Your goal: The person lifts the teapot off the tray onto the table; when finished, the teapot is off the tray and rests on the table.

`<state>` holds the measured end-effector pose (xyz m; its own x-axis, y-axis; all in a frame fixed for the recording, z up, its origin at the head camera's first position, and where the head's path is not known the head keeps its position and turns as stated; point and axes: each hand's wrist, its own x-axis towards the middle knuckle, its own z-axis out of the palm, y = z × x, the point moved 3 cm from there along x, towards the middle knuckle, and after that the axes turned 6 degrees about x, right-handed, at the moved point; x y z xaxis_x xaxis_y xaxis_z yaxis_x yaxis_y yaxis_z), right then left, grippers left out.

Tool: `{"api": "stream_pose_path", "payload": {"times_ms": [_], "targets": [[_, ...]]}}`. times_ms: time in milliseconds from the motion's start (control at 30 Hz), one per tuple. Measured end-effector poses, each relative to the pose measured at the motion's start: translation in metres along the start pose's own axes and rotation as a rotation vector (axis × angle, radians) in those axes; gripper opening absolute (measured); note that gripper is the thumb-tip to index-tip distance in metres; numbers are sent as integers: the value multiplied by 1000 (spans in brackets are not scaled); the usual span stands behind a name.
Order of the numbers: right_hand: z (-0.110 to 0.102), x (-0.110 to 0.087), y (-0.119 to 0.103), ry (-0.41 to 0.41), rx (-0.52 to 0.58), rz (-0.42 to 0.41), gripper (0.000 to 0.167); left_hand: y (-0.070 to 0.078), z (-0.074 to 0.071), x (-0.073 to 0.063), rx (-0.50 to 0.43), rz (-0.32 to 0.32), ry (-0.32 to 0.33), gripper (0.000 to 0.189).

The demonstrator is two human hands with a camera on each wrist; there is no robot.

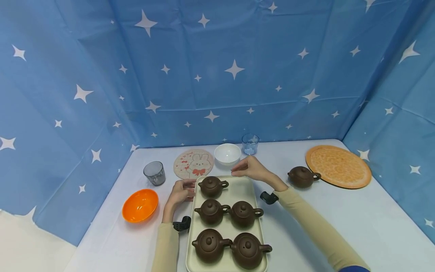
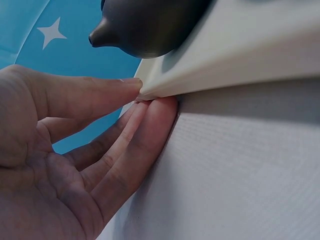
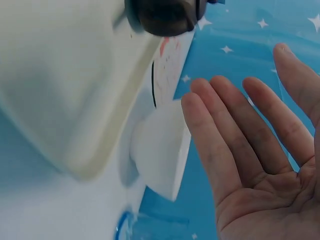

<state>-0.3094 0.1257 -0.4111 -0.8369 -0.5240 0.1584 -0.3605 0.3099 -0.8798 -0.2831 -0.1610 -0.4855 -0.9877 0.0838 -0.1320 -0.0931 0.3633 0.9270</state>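
A cream tray point(image 1: 238, 185) carries several dark brown teapots, two rows of two and a single teapot point(image 1: 211, 186) at its far left corner. My left hand point(image 1: 180, 193) pinches the tray's left rim, with the thumb on top and the fingers point(image 2: 145, 135) beneath, as the left wrist view shows. Above the tray's far right corner is my right hand point(image 1: 250, 169), its fingers point(image 3: 215, 135) extended and holding nothing. Another brown teapot point(image 1: 301, 176) stands on the table to the right, beyond the right wrist.
An orange bowl point(image 1: 140, 206) and a grey glass point(image 1: 154, 173) stand left of the tray. Behind it are a round rabbit mat point(image 1: 190, 162), a white bowl point(image 1: 227, 154) and a blue glass point(image 1: 250, 144). A round orange mat point(image 1: 340, 166) lies far right. Blue starry cloth backs the table.
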Motion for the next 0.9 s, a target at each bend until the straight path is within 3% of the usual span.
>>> {"api": "stream_pose_path", "payload": {"times_ms": [467, 767, 900], "targets": [[32, 12, 5, -114, 45, 3, 27, 1, -1, -1, 5, 4, 4, 54], [40, 16, 6, -136, 25, -22, 23, 4, -1, -3, -4, 15, -8, 53], [43, 18, 7, -149, 51, 22, 20, 3, 0, -2, -6, 8, -8, 53]]}}
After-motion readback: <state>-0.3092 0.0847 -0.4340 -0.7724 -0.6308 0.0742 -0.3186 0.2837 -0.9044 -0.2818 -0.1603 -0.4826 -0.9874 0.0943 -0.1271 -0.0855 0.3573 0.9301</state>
